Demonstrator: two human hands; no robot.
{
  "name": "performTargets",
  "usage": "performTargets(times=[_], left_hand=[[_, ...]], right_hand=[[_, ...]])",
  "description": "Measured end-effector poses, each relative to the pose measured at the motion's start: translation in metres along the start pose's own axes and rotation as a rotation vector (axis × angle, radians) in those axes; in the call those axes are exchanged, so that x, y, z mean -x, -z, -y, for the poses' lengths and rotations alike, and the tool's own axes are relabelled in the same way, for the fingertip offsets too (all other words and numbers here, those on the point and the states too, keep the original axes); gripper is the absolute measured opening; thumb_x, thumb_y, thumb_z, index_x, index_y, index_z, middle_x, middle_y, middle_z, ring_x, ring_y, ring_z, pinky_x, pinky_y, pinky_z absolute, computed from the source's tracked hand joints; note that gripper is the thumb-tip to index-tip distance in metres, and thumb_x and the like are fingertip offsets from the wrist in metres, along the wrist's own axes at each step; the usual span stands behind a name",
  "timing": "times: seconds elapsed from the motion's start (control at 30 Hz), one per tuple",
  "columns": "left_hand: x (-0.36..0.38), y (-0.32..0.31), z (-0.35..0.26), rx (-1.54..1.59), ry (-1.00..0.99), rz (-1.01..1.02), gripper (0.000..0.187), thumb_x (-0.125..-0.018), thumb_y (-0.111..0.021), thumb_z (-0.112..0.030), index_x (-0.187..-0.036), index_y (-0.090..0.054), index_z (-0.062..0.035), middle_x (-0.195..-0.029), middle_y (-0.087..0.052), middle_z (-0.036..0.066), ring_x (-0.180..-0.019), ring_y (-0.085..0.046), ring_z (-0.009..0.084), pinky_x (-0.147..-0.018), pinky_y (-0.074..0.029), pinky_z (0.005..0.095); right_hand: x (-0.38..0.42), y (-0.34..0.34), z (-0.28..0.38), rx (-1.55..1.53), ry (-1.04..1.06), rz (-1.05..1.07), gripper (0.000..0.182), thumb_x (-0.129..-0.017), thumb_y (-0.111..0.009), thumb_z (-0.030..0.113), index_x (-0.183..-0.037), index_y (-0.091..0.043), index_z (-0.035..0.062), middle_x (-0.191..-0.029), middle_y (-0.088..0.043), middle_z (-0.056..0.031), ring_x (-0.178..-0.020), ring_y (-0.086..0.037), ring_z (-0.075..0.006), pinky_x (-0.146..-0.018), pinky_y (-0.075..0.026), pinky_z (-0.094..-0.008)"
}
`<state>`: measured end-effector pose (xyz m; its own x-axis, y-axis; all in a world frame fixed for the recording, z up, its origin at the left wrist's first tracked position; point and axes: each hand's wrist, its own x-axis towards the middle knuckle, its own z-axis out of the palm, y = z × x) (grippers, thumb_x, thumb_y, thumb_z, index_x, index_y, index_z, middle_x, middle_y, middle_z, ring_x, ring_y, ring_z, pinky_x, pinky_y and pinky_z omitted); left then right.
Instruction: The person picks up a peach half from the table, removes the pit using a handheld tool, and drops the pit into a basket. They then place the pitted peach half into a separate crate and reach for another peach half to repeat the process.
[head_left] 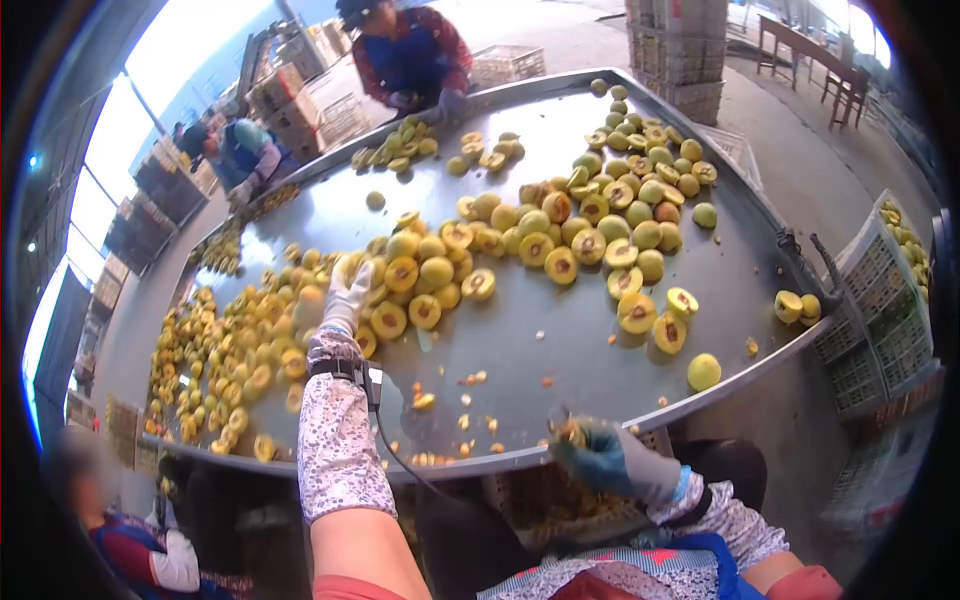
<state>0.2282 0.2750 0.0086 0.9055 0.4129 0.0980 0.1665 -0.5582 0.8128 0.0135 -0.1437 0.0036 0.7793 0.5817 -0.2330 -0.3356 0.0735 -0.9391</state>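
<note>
My left hand [347, 297], in a pale glove, reaches over the metal table [540, 370] into a heap of yellow-green halved fruit [402, 273]. Its fingers lie among the fruit, and whether they grip one is hidden. Near the table's front edge, my right hand [605, 458], in a grey and blue-green glove, is closed around a small tool [566, 425] with a dark tip. Something brownish shows beside the tool at the fingertips. Small pits and scraps [465, 400] lie on the metal between my two hands.
Co-workers stand at the far edge [410, 55], the far left [245, 155] and lower left [130, 545]. A raised rim [740, 378] borders the table. Plastic crates [870, 310] stand at the right, a filled one [560, 495] below the front edge. A cable [395, 450] hangs from my left wrist.
</note>
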Motion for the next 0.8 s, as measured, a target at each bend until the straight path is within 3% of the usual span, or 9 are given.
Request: performTargets(times=[0.1, 0.13, 0.17, 0.3, 0.5, 0.6, 0.7, 0.73, 0.8], left_hand=[[-0.04, -0.035, -0.013, -0.164, 0.053, 0.186, 0.088, -0.079, -0.072, -0.062, -0.148, -0.045, -0.0163, -0.148, -0.048, 0.018, -0.135, -0.047, 0.0315, -0.112, -0.037, 0.0402], [-0.041, -0.046, -0.015, -0.514, 0.029, 0.114, 0.087, -0.075, -0.071, -0.067, -0.144, -0.05, -0.0185, -0.147, -0.048, 0.016, -0.139, -0.042, 0.0313, -0.115, -0.032, 0.0431], [-0.037, -0.056, -0.02, -0.645, -0.054, 0.051, 0.084, -0.076, -0.068, -0.068, -0.143, -0.053, -0.0188, -0.145, -0.05, 0.018, -0.136, -0.045, 0.035, -0.114, -0.034, 0.0432], [-0.011, -0.065, -0.044, -0.818, -0.111, 0.248, 0.074, -0.082, -0.057, -0.068, -0.134, -0.061, -0.0154, -0.138, -0.054, 0.02, -0.13, -0.05, 0.0355, -0.112, -0.035, 0.0432], [0.062, -0.086, -0.084, -0.762, -0.204, 0.438, 0.076, -0.087, -0.051, -0.066, -0.137, -0.057, -0.0089, -0.137, -0.053, 0.024, -0.13, -0.05, 0.0376, -0.11, -0.038, 0.042], [0.087, -0.093, -0.068, -0.589, -0.378, 0.557, 0.068, -0.092, -0.048, -0.059, -0.133, -0.057, -0.0056, -0.135, -0.053, 0.025, -0.128, -0.05, 0.0385, -0.112, -0.035, 0.042], [0.128, -0.101, -0.047, -0.225, -0.35, 0.585, 0.052, -0.09, -0.064, -0.04, -0.128, -0.058, -0.0044, -0.133, -0.053, 0.023, -0.126, -0.051, 0.033, -0.108, -0.039, 0.0392], [0.151, -0.106, -0.043, -0.337, -0.517, 0.474, 0.049, -0.088, -0.068, -0.031, -0.128, -0.058, -0.0047, -0.126, -0.057, 0.02, -0.119, -0.056, 0.029, -0.103, -0.045, 0.0364], [0.163, -0.094, -0.063, -0.292, -0.414, 0.491, 0.048, -0.088, -0.069, -0.031, -0.128, -0.059, -0.0054, -0.121, -0.06, 0.018, -0.113, -0.059, 0.0284, -0.099, -0.047, 0.0351]], right_hand=[[-0.006, 0.002, -0.001, 0.038, -0.006, 0.063, 0.019, -0.099, -0.063, 0.024, -0.101, -0.065, 0.0047, -0.084, -0.06, 0.0061, -0.079, -0.051, -0.0041, -0.068, -0.045, -0.023], [-0.007, 0.003, 0.006, 0.125, -0.045, 0.064, 0.019, -0.1, -0.062, 0.025, -0.098, -0.063, 0.0053, -0.081, -0.057, 0.0059, -0.075, -0.048, -0.0043, -0.065, -0.043, -0.0234], [-0.011, 0.005, 0.006, 0.127, -0.041, 0.068, 0.019, -0.1, -0.062, 0.025, -0.098, -0.063, 0.0053, -0.081, -0.057, 0.0059, -0.075, -0.048, -0.0043, -0.065, -0.043, -0.0234], [-0.013, 0.0, 0.012, 0.102, -0.102, 0.068, 0.021, -0.101, -0.06, 0.026, -0.093, -0.059, 0.0059, -0.076, -0.052, 0.0062, -0.07, -0.044, -0.0028, -0.061, -0.04, -0.0228], [-0.001, -0.012, 0.028, -0.03, -0.141, -0.006, 0.019, -0.101, -0.061, 0.025, -0.096, -0.06, 0.0061, -0.079, -0.051, 0.0096, -0.073, -0.043, -0.0013, -0.062, -0.04, -0.0216], [0.004, -0.013, 0.023, -0.094, -0.032, -0.126, 0.019, -0.102, -0.06, 0.023, -0.103, -0.064, 0.0051, -0.083, -0.054, 0.0102, -0.075, -0.045, -0.0007, -0.064, -0.04, -0.0205], [0.005, -0.016, 0.014, -0.135, 0.076, -0.2, 0.019, -0.102, -0.057, 0.027, -0.093, -0.06, 0.0107, -0.069, -0.052, 0.0069, -0.058, -0.048, -0.0025, -0.051, -0.039, -0.021], [0.004, -0.014, 0.011, -0.066, 0.143, -0.245, 0.017, -0.102, -0.057, 0.026, -0.092, -0.06, 0.0117, -0.07, -0.05, 0.0084, -0.06, -0.045, -0.0012, -0.052, -0.037, -0.0203], [-0.003, -0.007, -0.007, -0.072, 0.238, -0.271, 0.017, -0.102, -0.058, 0.025, -0.092, -0.06, 0.0116, -0.072, -0.05, 0.0094, -0.063, -0.043, -0.0004, -0.053, -0.036, -0.0202]])
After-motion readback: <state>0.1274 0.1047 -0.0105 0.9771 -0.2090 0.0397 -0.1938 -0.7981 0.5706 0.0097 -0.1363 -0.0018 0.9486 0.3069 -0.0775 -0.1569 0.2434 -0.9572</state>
